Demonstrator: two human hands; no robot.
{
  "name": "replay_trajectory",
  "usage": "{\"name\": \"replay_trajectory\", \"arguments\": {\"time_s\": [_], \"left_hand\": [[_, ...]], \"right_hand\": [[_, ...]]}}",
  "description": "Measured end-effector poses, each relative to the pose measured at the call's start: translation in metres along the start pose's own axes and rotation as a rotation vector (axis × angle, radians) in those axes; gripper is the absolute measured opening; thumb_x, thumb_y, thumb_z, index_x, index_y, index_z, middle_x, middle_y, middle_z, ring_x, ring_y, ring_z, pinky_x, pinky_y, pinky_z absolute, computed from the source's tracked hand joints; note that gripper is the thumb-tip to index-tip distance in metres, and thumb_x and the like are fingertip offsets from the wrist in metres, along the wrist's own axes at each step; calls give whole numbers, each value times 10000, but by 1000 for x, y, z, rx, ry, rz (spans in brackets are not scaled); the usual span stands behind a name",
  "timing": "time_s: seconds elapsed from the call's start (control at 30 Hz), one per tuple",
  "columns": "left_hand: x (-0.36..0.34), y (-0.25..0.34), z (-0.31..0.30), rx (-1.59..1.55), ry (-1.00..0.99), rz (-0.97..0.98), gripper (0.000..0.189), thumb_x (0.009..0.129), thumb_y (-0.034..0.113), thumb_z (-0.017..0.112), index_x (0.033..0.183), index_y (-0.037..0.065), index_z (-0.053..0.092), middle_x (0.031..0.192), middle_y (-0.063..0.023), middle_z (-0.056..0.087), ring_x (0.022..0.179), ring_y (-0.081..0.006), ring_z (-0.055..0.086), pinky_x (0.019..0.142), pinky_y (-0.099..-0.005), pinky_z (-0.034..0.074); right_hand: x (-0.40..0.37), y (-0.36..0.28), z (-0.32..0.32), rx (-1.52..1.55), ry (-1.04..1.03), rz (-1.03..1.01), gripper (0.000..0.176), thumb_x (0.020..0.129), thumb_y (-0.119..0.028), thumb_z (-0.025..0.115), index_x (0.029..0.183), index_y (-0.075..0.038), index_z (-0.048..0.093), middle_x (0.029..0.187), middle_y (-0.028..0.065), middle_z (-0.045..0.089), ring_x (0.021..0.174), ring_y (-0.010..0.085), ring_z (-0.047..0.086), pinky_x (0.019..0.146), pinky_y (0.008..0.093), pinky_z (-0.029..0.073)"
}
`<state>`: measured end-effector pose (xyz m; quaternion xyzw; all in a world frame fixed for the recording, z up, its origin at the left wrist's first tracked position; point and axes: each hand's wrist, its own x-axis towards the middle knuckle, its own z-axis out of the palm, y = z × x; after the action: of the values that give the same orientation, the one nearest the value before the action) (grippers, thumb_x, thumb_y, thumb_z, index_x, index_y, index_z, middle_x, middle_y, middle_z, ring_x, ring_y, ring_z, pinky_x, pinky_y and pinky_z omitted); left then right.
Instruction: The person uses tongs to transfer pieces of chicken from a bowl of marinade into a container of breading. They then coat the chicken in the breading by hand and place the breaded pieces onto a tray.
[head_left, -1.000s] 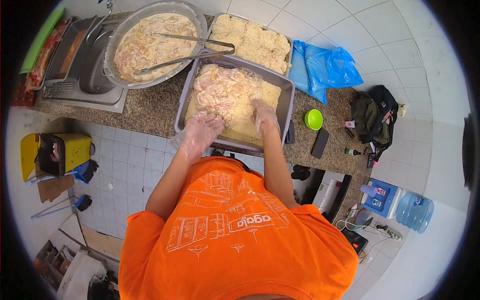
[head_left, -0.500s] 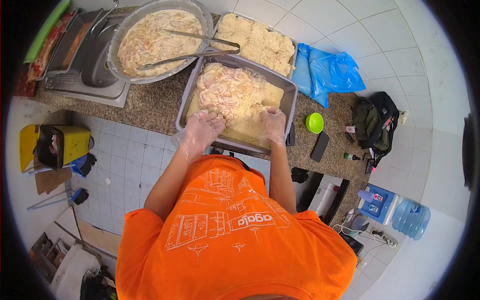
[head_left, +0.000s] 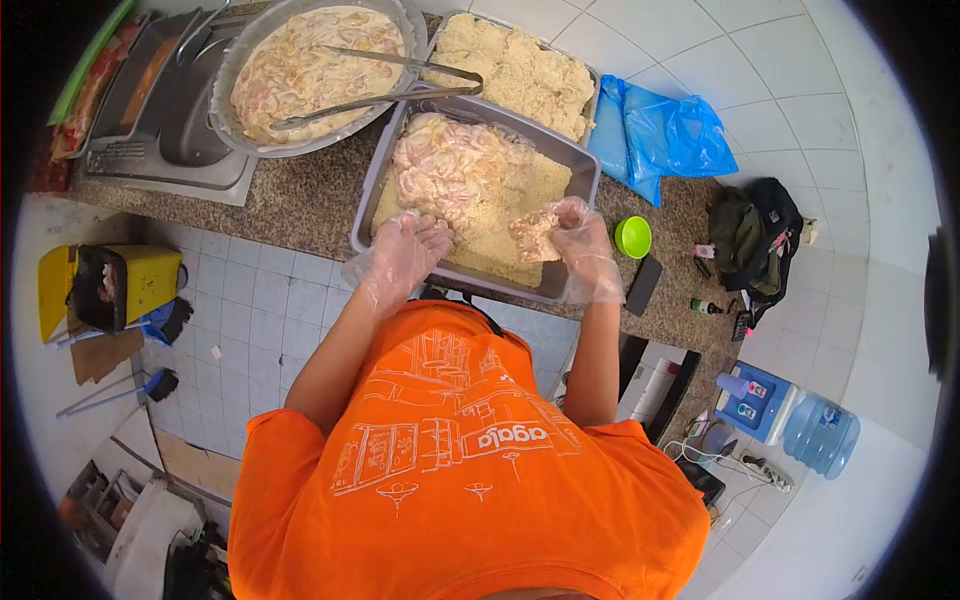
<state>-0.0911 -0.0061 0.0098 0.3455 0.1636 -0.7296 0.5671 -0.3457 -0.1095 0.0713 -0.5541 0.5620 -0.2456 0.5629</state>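
- My left hand [head_left: 408, 248] is open, with the fingers spread and the palm down. It rests on the food at the 7 o'clock corner of the gray tray [head_left: 371, 190].
- My right hand [head_left: 580, 240] is closed around a crumbed piece [head_left: 535, 236]. It holds the piece just above the tray's near edge, at about 5 o'clock.
- Both hands wear thin clear plastic gloves.
- The tray sits on the speckled counter [head_left: 300, 205] straight ahead of me. A heap of pale battered pieces [head_left: 450, 170] fills its middle and far end.
- Dry crumbs [head_left: 545, 185] cover the tray floor on the 3 o'clock side and along the near edge.
- At 10 o'clock from the tray stands a big round bowl [head_left: 226, 118] of wet battered pieces.
- Metal tongs [head_left: 380, 95] lie across the bowl's rim, and their tips reach over the tray's far corner.
- At 12 o'clock, touching the tray's far end, is a second tray [head_left: 596, 98] piled with coated pieces.
- A blue plastic bag [head_left: 670, 135] lies just beside the second tray, at 2 o'clock from the gray tray.
- A green cup [head_left: 632, 237] stands at 3 o'clock, close to my right hand. A dark phone [head_left: 643, 284] lies just below the cup.
- A black bag [head_left: 755, 235] sits farther out at 3 o'clock.
- The sink [head_left: 190, 120] lies at 9 o'clock, partly under the bowl.
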Motion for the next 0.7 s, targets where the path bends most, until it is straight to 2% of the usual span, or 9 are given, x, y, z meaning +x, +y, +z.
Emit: {"name": "replay_trajectory", "arguments": {"time_s": [0.13,0.2,0.33,0.4,0.43,0.5,0.57,0.63,0.7], "left_hand": [[-1,-8,11,90,68,-10,527,958,255,372,1305,-141,351,1386,-299,349,1353,-407,338,1142,-463,304],[14,-24,5,176,94,-19,484,959,269,388,1275,-98,393,1381,-278,359,1342,-392,351,1136,-460,312],[14,-46,41,407,178,-65,362,949,285,448,1208,33,477,1363,-208,418,1289,-335,428,1065,-465,391],[62,-66,18,440,211,-178,361,941,285,458,1223,62,481,1342,-184,460,1245,-334,474,1020,-462,427],[81,-75,12,462,243,-285,363,933,285,469,1238,90,484,1321,-160,501,1201,-332,519,974,-459,463],[52,-82,59,550,265,-285,375,932,285,454,1238,72,492,1287,-164,539,1155,-332,552,943,-462,480],[66,-101,64,636,291,-282,389,931,285,439,1237,54,499,1253,-168,576,1108,-332,585,911,-465,498],[130,-136,21,401,-67,-498,425,938,297,390,1243,29,515,1241,-196,594,1110,-336,585,974,-479,458],[122,-136,35,401,-42,-469,428,940,291,375,1236,18,522,1238,-199,599,1117,-324,584,997,-484,439]], "right_hand": [[25,1,-3,-345,27,104,312,783,51,579,1077,-30,644,952,109,673,836,212,639,749,298,498],[47,44,-15,-742,49,-89,309,821,-7,578,1119,-45,651,1006,192,675,903,325,661,799,359,522],[26,93,-15,-722,167,-233,368,787,20,532,1138,-19,635,973,187,665,895,261,643,763,356,498],[25,170,-14,-1269,34,-523,243,808,-88,559,1028,-14,631,983,196,651,951,337,622,799,442,484],[11,143,-3,-1266,42,-514,243,808,-88,559,1028,-14,631,983,196,651,951,337,622,799,442,484],[-16,46,35,-1226,-234,-9,308,857,-198,521,1052,9,640,956,243,658,1010,394,623,897,450,484],[-10,99,39,-1161,-147,-116,300,849,-196,519,1040,-3,647,939,249,657,1018,397,620,900,449,479],[-6,117,36,-1097,-52,-215,293,842,-194,518,1029,-15,654,922,254,655,1025,400,616,903,448,475],[5,105,26,-1022,-249,-83,318,871,-209,514,1090,-14,636,1010,273,643,971,366,621,880,399,474]]}}
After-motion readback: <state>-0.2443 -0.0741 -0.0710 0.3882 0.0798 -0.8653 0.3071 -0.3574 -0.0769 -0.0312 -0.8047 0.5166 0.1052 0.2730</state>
